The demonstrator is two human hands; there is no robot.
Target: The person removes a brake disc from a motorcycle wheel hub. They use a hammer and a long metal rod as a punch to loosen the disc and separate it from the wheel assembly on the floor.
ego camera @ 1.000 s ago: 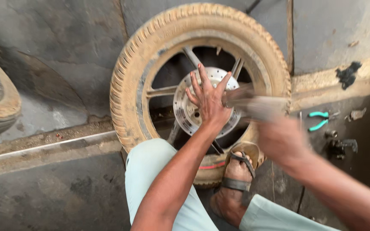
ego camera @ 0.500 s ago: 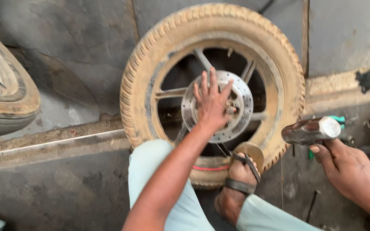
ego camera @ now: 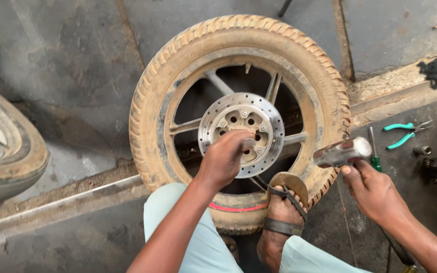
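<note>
Motorcycle wheel (ego camera: 238, 116) with its muddy tyre lies flat on the workshop floor, pinned at the near edge by the person's sandalled foot (ego camera: 284, 215) so it cannot slide. Left hand (ego camera: 223, 159) is curled at the hub of the brake disc (ego camera: 241, 132), steadying a small part there. Right hand (ego camera: 375, 194) is closed around a hammer (ego camera: 342, 151) raised just beside the rim, with green pliers (ego camera: 405, 134) near on the floor.

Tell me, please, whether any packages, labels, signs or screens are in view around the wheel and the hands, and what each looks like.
None: no package, label, sign or screen shows.
Nearest thing to a marking: a red stripe low on the dusty tyre, beside the sandalled foot.
Left hand: on the silver brake disc.
Right hand: holds a hammer.
</note>
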